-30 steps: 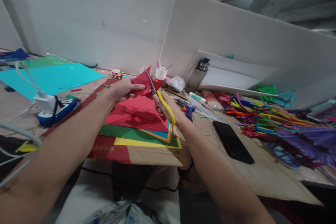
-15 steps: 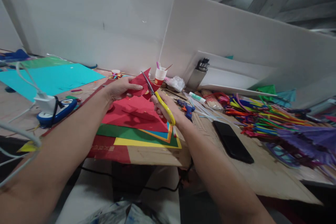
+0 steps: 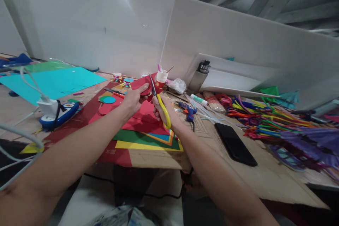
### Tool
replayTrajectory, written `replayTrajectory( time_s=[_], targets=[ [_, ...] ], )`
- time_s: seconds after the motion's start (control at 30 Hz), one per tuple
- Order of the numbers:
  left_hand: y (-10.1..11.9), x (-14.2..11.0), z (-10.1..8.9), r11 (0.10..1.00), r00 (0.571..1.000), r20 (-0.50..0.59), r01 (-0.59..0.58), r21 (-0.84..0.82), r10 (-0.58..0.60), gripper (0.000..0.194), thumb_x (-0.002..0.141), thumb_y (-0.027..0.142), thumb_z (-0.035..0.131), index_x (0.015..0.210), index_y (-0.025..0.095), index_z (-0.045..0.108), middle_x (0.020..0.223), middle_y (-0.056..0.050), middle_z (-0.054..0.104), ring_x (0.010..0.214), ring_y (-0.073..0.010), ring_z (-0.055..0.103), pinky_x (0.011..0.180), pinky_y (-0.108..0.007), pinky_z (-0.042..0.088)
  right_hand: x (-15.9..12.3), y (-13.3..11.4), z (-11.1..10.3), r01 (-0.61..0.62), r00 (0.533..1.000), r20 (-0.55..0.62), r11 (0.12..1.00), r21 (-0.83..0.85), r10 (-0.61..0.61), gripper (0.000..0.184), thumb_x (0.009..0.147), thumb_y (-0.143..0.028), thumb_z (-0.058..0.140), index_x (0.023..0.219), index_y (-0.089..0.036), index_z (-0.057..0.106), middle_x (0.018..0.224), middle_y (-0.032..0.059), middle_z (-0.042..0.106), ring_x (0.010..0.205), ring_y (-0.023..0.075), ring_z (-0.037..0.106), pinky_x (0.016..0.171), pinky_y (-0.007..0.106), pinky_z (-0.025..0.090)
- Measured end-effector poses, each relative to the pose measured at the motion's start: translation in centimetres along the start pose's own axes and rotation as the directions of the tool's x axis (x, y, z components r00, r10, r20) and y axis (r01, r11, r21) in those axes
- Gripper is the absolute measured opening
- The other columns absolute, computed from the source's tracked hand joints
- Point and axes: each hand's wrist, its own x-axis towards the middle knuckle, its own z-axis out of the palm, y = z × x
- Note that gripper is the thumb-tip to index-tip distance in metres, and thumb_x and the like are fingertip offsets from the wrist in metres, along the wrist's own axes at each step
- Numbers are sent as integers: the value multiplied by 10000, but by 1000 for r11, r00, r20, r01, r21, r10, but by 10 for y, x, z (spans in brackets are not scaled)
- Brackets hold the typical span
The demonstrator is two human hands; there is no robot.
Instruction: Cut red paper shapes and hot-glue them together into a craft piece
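Observation:
My left hand (image 3: 134, 98) pinches a piece of red paper (image 3: 140, 83) above the worktop. In my right hand (image 3: 160, 107) is a pair of scissors (image 3: 164, 112) with yellow handles, its blades pointing up and away at the paper. Part of the red piece passes behind the blades. Below both hands lies a red sheet (image 3: 135, 124) on top of a green sheet (image 3: 132, 136) and a yellow sheet (image 3: 148, 146). A blue-green paper disc (image 3: 109, 100) rests left of my left hand.
A paper cup (image 3: 161, 76) holding sticks stands behind my hands. To the right are a blue glue gun (image 3: 189, 110), a black phone (image 3: 235, 144) and many coloured pipe cleaners (image 3: 265, 113). A blue power strip (image 3: 59, 116) and cyan sheet (image 3: 66, 82) lie at left.
My left hand has moved right with the red paper, closer to the scissors, uncovering the discs at left. The scissors have turned more upright and shifted slightly left.

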Motion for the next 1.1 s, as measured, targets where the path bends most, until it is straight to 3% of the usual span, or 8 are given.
replayTrajectory(
  time_s=[0.2,0.47,0.9,1.1],
  targets=[
    [6,-4,1,1000,997,75,17,17,-18,211,631,105,870,741,119,690,670,-4,708,560,-94,625,440,-174,430,4,8,-5,73,997,1,996,-51,-73,463,892,-683,554,985,-233,502,709,-35,519,538,93,478,452,192,389],
    [14,-8,3,998,994,107,24,63,-30,175,636,58,848,692,106,689,653,-15,706,538,-79,595,409,-160,375,2,6,-7,33,999,7,998,-55,-32,486,882,-697,562,987,-224,525,697,-34,509,541,99,494,436,191,393],
    [16,-8,4,998,991,122,43,39,-48,133,689,41,789,682,108,674,616,-5,682,515,-77,585,413,-159,412,-3,-4,-2,-16,1000,-19,1000,23,17,512,833,-718,609,879,-229,465,666,-55,477,528,82,470,430,177,389],
    [20,0,-2,992,987,141,62,107,-77,190,644,77,837,692,115,658,603,-5,669,497,-76,591,364,-143,322,0,-1,-5,-4,1000,-10,1000,-8,4,495,840,-705,608,877,-235,457,654,-67,471,475,69,420,411,184,376]
  ],
)
